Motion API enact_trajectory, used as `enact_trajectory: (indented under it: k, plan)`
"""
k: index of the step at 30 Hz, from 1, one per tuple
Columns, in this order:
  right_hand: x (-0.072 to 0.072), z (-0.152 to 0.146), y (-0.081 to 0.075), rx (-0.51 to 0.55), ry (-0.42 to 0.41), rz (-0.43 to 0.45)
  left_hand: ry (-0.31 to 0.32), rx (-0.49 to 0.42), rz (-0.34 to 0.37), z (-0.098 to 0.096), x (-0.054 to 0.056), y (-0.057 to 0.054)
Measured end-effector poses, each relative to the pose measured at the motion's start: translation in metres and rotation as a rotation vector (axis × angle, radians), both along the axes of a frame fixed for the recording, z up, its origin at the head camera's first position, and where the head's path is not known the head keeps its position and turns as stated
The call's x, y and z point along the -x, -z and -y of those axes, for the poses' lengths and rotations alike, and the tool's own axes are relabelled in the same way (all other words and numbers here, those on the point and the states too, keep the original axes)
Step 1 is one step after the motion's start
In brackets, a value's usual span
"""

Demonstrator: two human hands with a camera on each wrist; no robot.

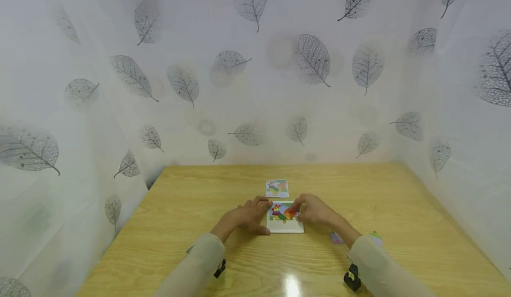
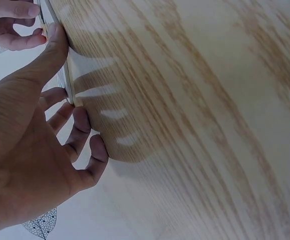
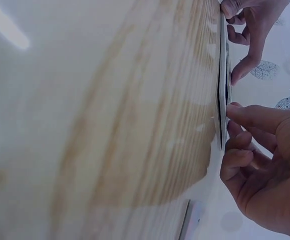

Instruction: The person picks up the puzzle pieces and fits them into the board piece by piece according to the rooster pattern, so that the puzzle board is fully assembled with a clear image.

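One rooster board (image 1: 287, 227) lies between the left grip (image 1: 250, 217), holding its edge, and the right grip (image 1: 315, 211), hold unclear.

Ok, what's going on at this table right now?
A person is working with both hands on a white rectangular board bearing a colourful bird picture. The left hand rests along the board's left edge, while the right hand touches the picture's right side; whether it pinches anything is unclear. A small white-bordered card with a bird picture lies just beyond the board. Small colourful flat items lie to the right, partly hidden.
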State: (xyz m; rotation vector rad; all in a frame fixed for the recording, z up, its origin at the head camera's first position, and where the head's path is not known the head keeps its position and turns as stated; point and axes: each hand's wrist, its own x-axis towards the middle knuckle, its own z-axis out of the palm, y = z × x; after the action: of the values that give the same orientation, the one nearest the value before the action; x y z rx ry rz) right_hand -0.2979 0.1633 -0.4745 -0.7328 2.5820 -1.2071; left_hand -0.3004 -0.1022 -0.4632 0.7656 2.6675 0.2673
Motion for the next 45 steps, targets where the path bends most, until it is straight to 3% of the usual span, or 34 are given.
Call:
enact_trajectory:
  k: [15, 21, 24, 31, 36, 41, 45]
  plan:
    - [-0.006, -0.011, -0.004, 0.008, -0.052, 0.009, 0.007, -0.003, 0.012, 0.001, -0.001, -0.003]
    - [-0.012, -0.029, -0.009, 0.128, -0.111, 0.140, 0.022, -0.009, 0.021, 0.001, 0.000, -0.003]
    - [-0.015, -0.042, -0.009, 0.162, -0.109, 0.189, 0.025, -0.001, 0.017, 0.000, 0.003, 0.002]
    - [-0.022, -0.072, -0.006, 0.139, -0.084, 0.191, 0.014, 0.005, -0.012, 0.002, 0.008, 0.014]
    - [-0.032, -0.089, -0.003, 0.138, -0.085, 0.207, 0.009, -0.002, -0.008, 0.001, 0.004, 0.009]
    - [-0.045, -0.104, 0.000, 0.214, -0.144, 0.250, 0.015, -0.005, -0.011, 0.000, -0.001, 0.001]
    - [-0.051, -0.113, -0.001, 0.203, -0.155, 0.251, 0.020, 0.004, -0.006, 0.000, -0.001, -0.001]
